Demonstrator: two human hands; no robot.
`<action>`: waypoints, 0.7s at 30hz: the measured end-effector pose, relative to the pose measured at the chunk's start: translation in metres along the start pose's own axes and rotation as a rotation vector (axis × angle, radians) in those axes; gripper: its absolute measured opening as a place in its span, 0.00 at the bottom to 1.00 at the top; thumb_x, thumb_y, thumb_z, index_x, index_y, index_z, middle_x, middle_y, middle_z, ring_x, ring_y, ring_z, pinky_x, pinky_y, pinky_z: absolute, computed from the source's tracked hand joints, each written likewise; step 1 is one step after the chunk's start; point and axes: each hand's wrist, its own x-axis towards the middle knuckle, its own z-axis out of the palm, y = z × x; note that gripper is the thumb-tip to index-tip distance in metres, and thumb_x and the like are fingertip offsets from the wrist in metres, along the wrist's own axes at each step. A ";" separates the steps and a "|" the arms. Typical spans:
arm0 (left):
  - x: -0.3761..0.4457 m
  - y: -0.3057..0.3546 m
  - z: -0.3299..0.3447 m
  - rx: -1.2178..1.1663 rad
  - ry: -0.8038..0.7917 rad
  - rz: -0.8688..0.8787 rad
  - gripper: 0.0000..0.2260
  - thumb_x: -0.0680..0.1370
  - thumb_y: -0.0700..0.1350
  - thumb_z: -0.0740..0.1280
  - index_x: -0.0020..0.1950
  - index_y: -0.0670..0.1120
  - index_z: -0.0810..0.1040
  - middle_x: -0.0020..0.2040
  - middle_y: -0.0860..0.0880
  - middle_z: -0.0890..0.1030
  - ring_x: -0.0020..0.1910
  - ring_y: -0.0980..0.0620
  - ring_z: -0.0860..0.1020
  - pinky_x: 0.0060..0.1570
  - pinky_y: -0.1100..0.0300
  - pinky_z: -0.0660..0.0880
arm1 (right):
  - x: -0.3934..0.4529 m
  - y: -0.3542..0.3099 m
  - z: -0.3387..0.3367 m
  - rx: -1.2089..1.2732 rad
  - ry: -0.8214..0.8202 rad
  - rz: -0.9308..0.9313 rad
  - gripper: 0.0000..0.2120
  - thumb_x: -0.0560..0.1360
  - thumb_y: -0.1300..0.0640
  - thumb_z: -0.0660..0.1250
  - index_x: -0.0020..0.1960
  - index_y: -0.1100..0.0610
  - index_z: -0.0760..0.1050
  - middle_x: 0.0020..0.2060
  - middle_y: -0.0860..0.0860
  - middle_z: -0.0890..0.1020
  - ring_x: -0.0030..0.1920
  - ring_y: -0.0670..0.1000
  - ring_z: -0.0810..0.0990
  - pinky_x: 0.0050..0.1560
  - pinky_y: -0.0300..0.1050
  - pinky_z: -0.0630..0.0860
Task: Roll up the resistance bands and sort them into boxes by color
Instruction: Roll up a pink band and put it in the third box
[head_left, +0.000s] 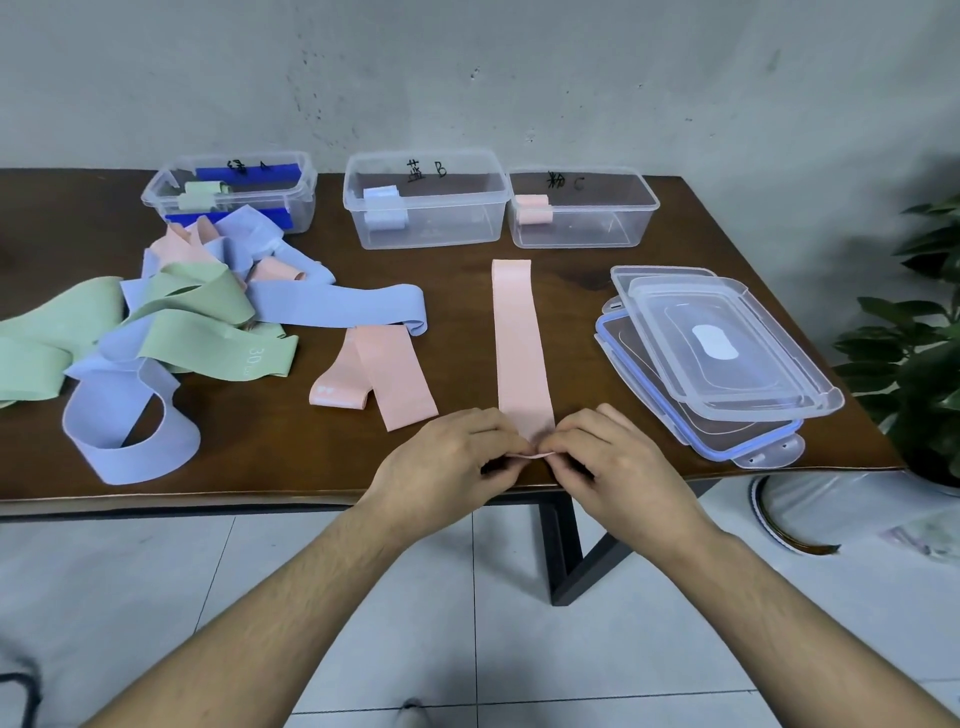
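A long pink band lies flat and straight on the brown table, running away from me. My left hand and my right hand pinch its near end at the table's front edge, where the end is folded over. Three clear boxes stand at the back: box A on the left with green rolls, box B with a blue roll, box C with a pink roll. A second pink band lies to the left.
A tangled heap of green, blue and pink bands covers the table's left side. Three stacked box lids lie at the right. A potted plant stands beyond the table's right edge. Tiled floor is below.
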 end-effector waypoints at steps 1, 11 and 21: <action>0.000 0.000 0.000 -0.011 -0.009 -0.007 0.06 0.77 0.44 0.72 0.52 0.47 0.85 0.46 0.54 0.82 0.43 0.57 0.77 0.44 0.65 0.76 | -0.001 0.000 0.000 0.019 -0.006 0.009 0.07 0.75 0.62 0.73 0.53 0.56 0.83 0.48 0.47 0.81 0.45 0.46 0.72 0.51 0.33 0.70; 0.001 0.003 -0.004 -0.068 -0.080 -0.073 0.07 0.77 0.47 0.71 0.53 0.50 0.86 0.46 0.58 0.78 0.41 0.60 0.74 0.41 0.74 0.69 | -0.009 0.003 -0.002 0.167 -0.053 0.055 0.09 0.78 0.57 0.69 0.56 0.56 0.84 0.49 0.46 0.79 0.49 0.42 0.75 0.53 0.29 0.69; 0.004 0.007 -0.007 -0.072 -0.034 -0.159 0.04 0.77 0.44 0.71 0.50 0.50 0.82 0.42 0.65 0.73 0.41 0.67 0.72 0.40 0.77 0.65 | 0.002 -0.001 -0.007 0.390 -0.070 0.331 0.05 0.76 0.59 0.73 0.49 0.51 0.82 0.41 0.39 0.78 0.42 0.40 0.76 0.41 0.27 0.68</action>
